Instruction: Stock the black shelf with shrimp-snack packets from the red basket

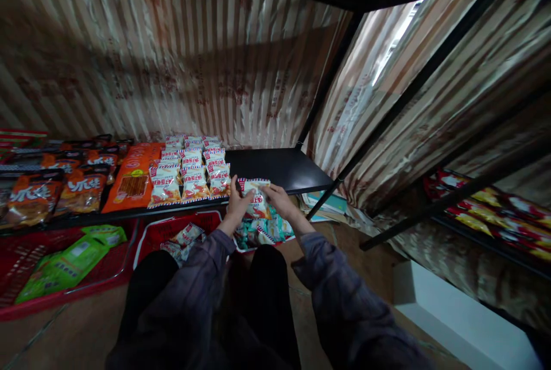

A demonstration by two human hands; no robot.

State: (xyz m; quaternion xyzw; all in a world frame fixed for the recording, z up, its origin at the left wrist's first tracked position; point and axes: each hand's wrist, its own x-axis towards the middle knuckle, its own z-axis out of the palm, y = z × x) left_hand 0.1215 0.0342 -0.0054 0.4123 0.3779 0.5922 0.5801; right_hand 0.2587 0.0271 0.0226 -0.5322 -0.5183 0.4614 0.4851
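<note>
At far left we see a red plastic basket on the floor holding green snack bags. To its right, a second red basket holds small white and teal packets. Above it, our left hand and right hand pinch a white-and-orange snack packet from either side, fingers curled, at the near edge of the black metal shelf, right of the rows of matching packets.
</note>
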